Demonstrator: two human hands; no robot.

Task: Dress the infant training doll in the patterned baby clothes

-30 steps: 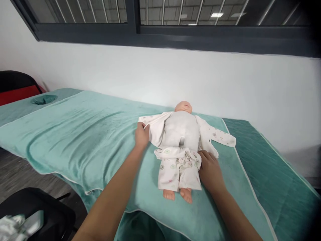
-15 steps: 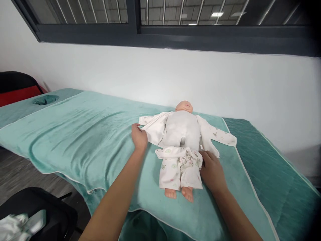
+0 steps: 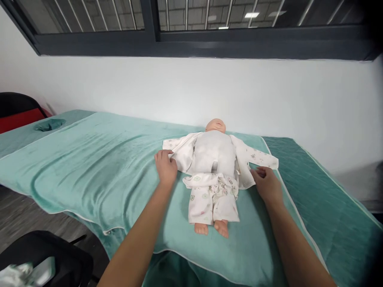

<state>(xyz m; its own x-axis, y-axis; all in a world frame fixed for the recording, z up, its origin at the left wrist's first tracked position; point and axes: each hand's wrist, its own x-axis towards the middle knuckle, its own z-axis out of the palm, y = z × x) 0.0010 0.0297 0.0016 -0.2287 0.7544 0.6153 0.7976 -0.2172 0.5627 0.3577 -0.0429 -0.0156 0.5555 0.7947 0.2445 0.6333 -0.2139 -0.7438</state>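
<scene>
A baby doll (image 3: 216, 125) lies on its back, its feet towards me. Its white printed jacket (image 3: 183, 157) is spread apart at the front, baring the pale torso (image 3: 214, 149). White printed trousers (image 3: 201, 205) cover the legs, with the waistband bunched at the hips. My left hand (image 3: 166, 165) is closed on the jacket's edge at the left, below that sleeve. On the other side, my right hand (image 3: 266, 181) pinches the lower edge of the jacket's right front panel, under the outstretched sleeve (image 3: 263, 159).
A light green blanket (image 3: 119, 151) covers the bed, with darker green bedding (image 3: 317, 187) at the right. A round hole (image 3: 50, 124) shows in the bed's far left end. A black chair (image 3: 56, 255) holding white cloth stands at lower left. Behind rises a white wall (image 3: 149, 87).
My right hand has moved from the trousers' waistband up and right to the jacket's right front panel. My left hand stays at the left jacket edge. The view has shifted slightly.
</scene>
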